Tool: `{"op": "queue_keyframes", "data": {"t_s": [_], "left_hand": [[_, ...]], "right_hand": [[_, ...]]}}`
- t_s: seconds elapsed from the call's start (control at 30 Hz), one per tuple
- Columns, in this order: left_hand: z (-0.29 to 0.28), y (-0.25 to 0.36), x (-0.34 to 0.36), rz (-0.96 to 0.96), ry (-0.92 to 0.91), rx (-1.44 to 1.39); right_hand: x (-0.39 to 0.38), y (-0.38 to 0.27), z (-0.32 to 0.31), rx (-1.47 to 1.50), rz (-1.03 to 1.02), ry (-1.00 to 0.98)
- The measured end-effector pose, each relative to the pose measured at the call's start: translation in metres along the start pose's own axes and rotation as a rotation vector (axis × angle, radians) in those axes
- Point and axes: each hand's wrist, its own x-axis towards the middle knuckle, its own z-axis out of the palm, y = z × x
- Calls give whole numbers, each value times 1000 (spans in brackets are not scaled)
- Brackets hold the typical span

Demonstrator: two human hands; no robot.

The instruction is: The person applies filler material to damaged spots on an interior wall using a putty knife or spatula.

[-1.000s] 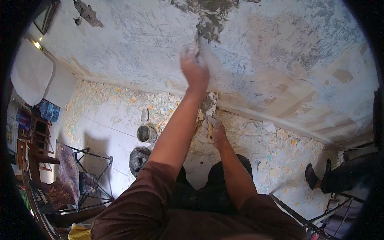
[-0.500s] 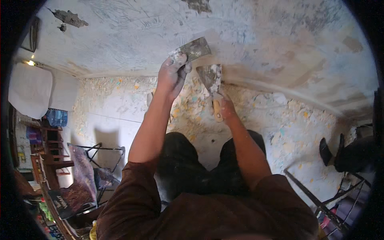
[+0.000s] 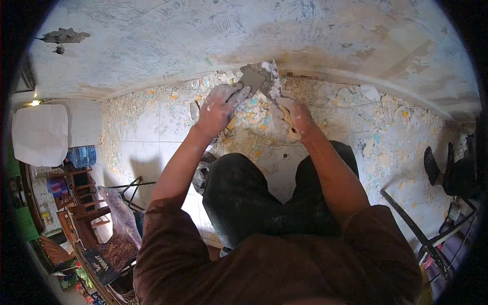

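Observation:
My left hand, whitened with dust, is closed on a flat metal scraper bearing grey plaster. My right hand grips the wooden handle of a putty knife, whose blade carries white and grey residue. The two blades meet and overlap in front of me, the left one angled across the other. Above them stretches a mottled, plastered wall, with a rough grey patch at the upper left. Flakes of paint and rubble cover the floor below my hands.
Wooden furniture, a blue water jug and a hanging white sheet crowd the left. A folding chair stands nearby. Black metal tubing and dark objects are at the right. A dark bag lies beside my knees.
My left hand has come down from the grey patch on the wall, and its scraper now overlaps the putty knife in my right hand. The camera view has also shifted.

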Motion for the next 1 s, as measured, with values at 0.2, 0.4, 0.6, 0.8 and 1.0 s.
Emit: {"op": "queue_keyframes", "data": {"t_s": [0.2,0.4,0.6,0.8,1.0], "left_hand": [[-16,-10,-16,92,13,31],[-7,38,-23,-605,321,-375],[4,93,11,-1328,730,-1549],[13,109,29,-1334,946,-1623],[7,92,45,-1159,891,-1770]], "right_hand": [[3,15,0,-454,-50,407],[9,4,16,-165,-230,362],[24,12,53,-375,-364,434],[30,43,25,-884,-529,534],[21,35,28,-851,-404,465]]}}
